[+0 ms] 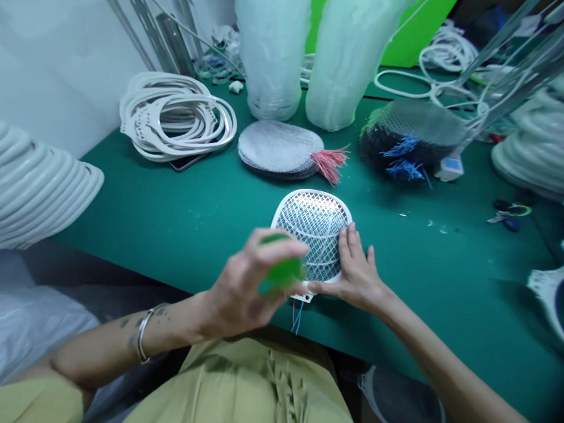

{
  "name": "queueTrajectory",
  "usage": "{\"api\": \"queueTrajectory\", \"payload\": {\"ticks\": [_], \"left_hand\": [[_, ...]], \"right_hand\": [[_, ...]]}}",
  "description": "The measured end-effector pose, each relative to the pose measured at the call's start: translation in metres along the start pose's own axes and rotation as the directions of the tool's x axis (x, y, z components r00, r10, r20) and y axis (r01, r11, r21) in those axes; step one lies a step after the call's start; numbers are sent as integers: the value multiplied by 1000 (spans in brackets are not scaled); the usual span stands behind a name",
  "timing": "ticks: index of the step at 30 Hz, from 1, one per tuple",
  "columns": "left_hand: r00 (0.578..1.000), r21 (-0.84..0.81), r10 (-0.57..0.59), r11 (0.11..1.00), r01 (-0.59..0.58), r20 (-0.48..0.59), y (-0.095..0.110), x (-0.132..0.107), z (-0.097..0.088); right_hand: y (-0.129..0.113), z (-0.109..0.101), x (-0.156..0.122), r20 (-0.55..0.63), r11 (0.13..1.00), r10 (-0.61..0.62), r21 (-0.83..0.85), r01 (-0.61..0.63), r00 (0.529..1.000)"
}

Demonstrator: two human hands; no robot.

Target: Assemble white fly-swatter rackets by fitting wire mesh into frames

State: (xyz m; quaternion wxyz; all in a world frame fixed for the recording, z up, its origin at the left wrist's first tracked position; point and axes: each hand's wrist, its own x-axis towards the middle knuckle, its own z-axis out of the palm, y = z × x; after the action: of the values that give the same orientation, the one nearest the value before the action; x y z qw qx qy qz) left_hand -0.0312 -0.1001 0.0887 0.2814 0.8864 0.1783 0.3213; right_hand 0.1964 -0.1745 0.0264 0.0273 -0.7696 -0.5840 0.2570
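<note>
White plastic swatter frames (28, 184) sit stacked at the left edge of the view, beside a green work mat (171, 214) with a tangle of white plastic rings (174, 118) at upper left. Next come wire mesh discs (277, 148) trailing pink wires (330, 165). At lower centre, the left hand (242, 290), a metal bangle (143, 333) on its wrist, closes thumb and fingers around a blurred green piece (282, 270). Just beside it, a white swatter head (316, 228) with metal mesh lies on the mat near its front edge, thin blue wires (297, 317) hanging below. The right hand (354, 269) rests open on its lower right side, fingers spread, gripping nothing. Further right, dark mesh discs (409, 139) bristle with blue wires (404, 169), and more white frames (538, 140) stack at the right edge.
</note>
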Motion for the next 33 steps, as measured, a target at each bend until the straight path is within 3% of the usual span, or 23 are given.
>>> {"api": "queueTrajectory", "payload": {"ticks": [2,3,4,5,7,8,10,12,13,15,17,18,21,22,25,27,29,33], "left_hand": [[974,31,-27,999,20,227,2,-1,1],[956,26,-72,997,67,285,3,0,0],[956,7,-114,993,117,269,3,0,-1],[973,-28,-137,989,145,183,3,2,-3],[994,-75,-101,992,99,-30,1,4,-7],[996,-56,-52,997,48,-71,0,4,-7],[999,18,-4,1000,4,39,-5,2,-5],[972,66,-87,995,74,219,-11,0,-2],[963,71,-143,989,130,230,-14,0,-2],[976,43,-200,980,196,92,-19,1,-3],[988,36,-146,988,149,-57,-24,2,-7],[993,61,-108,992,111,-55,-26,2,-8],[984,120,-114,988,97,139,-30,1,-11],[982,121,-133,986,117,133,-32,1,-11],[994,80,-105,991,107,-40,-40,5,-11],[995,85,-97,992,95,10,-46,10,-13],[983,95,-159,984,151,89,-53,18,-14],[989,82,-119,989,126,-90,-69,38,-12]], "right_hand": [[0,0,0,0,1000,0,2,0,1000],[0,1,0,-4,1000,-5,5,5,1000],[1,1,0,-9,1000,-11,7,11,1000],[1,1,1,-11,1000,-15,6,15,1000],[1,1,1,-3,1000,-8,-4,8,1000],[0,1,1,2,1000,0,-11,0,1000],[-1,-1,1,17,1000,17,-22,-17,1000],[-2,-2,0,24,999,31,-26,-30,999],[-2,-3,0,24,999,34,-26,-33,999],[-2,-3,0,21,999,31,-28,-31,999],[-1,-3,-1,14,999,22,-38,-22,1000],[0,-2,-1,7,999,20,-44,-20,1000],[1,0,-1,-11,998,22,-61,-22,1000],[1,0,-1,-21,997,24,-68,-25,999],[1,1,-1,-59,995,6,-95,-11,998],[0,-1,-2,-64,994,-5,-111,-2,998],[-2,-4,-2,-30,993,4,-121,-7,1000],[-6,-9,-2,6,991,32,-130,-31,999]]}}
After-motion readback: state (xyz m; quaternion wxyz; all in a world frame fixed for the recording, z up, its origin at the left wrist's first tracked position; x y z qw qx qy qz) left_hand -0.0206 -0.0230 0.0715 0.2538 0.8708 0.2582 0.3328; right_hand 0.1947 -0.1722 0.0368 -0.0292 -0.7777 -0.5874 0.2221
